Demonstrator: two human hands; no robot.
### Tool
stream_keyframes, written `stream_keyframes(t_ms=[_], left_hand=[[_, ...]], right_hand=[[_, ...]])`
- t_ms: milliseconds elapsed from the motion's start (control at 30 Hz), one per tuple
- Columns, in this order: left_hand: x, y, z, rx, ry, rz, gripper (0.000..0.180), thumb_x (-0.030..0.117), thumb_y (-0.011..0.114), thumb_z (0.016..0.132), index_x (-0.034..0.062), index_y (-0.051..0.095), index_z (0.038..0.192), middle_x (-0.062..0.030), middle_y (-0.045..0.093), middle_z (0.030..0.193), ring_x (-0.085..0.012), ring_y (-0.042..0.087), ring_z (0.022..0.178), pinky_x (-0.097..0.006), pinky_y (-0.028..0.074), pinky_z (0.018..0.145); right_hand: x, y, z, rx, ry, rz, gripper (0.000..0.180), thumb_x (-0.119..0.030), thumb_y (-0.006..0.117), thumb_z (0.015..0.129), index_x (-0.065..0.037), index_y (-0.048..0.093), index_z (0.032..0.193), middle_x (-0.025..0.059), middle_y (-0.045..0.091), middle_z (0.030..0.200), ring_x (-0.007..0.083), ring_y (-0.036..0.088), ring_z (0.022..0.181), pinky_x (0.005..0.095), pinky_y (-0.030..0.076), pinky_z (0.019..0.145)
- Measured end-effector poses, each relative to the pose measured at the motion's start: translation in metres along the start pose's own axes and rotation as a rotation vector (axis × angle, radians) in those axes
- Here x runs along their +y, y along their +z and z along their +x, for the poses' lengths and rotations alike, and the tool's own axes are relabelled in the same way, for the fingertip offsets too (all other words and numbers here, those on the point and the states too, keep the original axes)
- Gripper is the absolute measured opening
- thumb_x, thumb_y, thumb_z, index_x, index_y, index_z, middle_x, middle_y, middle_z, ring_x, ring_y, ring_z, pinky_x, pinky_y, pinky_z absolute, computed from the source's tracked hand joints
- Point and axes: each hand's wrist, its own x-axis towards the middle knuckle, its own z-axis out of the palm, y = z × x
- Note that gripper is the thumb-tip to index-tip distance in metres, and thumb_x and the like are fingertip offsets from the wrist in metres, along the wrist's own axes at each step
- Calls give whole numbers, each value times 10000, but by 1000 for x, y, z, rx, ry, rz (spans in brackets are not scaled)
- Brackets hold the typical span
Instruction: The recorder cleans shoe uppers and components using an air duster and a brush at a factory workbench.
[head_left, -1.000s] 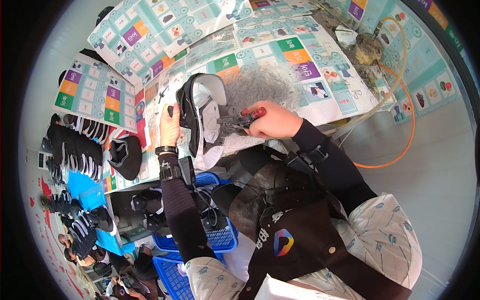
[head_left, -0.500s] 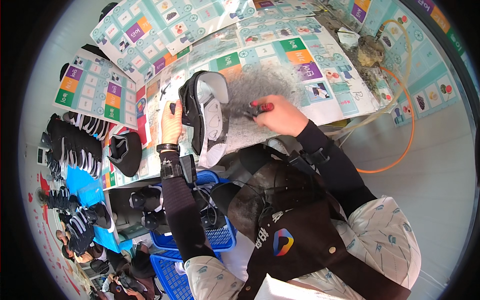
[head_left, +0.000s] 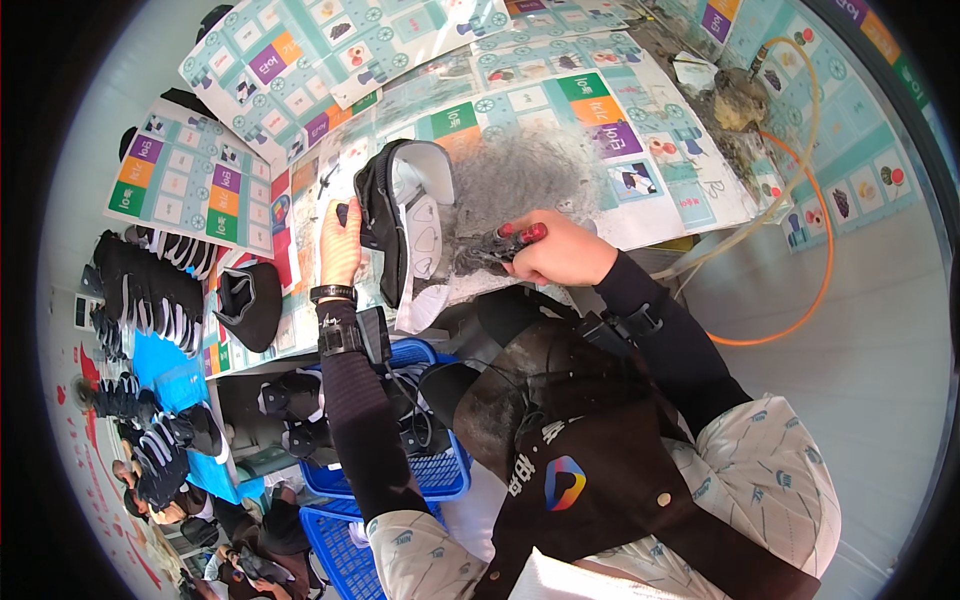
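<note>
My left hand (head_left: 340, 247) grips a shoe upper (head_left: 421, 240) at its black side and holds it on edge over the table. White lining shows on the side facing right, with a pale flap hanging at the near end. In my right hand (head_left: 568, 250) is a pair of pliers (head_left: 487, 248) with red handles and dark jaws. Its fingers are wrapped round the handles. The jaws point left, a little short of the upper, over a dark smudged patch of the table cover. Another black shoe upper (head_left: 250, 308) lies at the table's left edge.
Printed sheets cover the worktable (head_left: 690, 215). Below it stand blue baskets (head_left: 452, 472) with dark shoes. Stacked black-and-white uppers (head_left: 150, 285) are at the left, with people beyond. An orange hose (head_left: 822, 260) curves down at the right, below a crusty lump (head_left: 738, 100).
My right hand has moved slightly nearer to me, and the pliers have turned so that their jaws now show more clearly. The left hand and the upper have barely shifted.
</note>
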Motion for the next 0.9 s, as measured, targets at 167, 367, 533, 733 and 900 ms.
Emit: stream_keyframes(t_ms=[167,367,533,733,900], left_hand=[[-3,-26,11,-8,418,-29,306,343,686,1030,50,599,1008,-35,554,868,-165,489,802,-322,446,755],[130,-54,-27,-107,1135,777,362,299,859,672,111,670,917,-72,606,1167,-320,527,1245,-516,396,1086],[68,-49,-25,27,976,700,371,236,886,620,88,703,907,-132,559,1388,-380,473,1333,-491,434,1078],[9,-4,-29,366,424,376,280,305,744,968,47,675,1056,-257,619,1251,-428,577,1208,-491,462,1020],[30,-1,4,459,170,443,318,167,641,993,64,647,1294,-295,695,1173,-479,659,1096,-523,508,942]], right_hand=[[8,-13,-15,241,-225,347,296,-126,663,822,23,716,1071,19,756,887,91,642,682,252,492,534],[20,-47,-47,443,-277,485,393,-48,636,858,39,665,1240,38,761,989,64,660,795,215,459,495],[23,-46,-56,415,-224,432,374,-48,621,848,31,682,1209,29,763,974,61,650,784,222,456,498],[11,-39,-47,372,-254,418,354,-56,634,842,-11,694,1188,23,762,989,62,642,784,236,482,541],[12,-31,-47,436,-366,418,361,-38,637,863,30,672,1216,32,758,1025,83,632,768,257,521,612]])
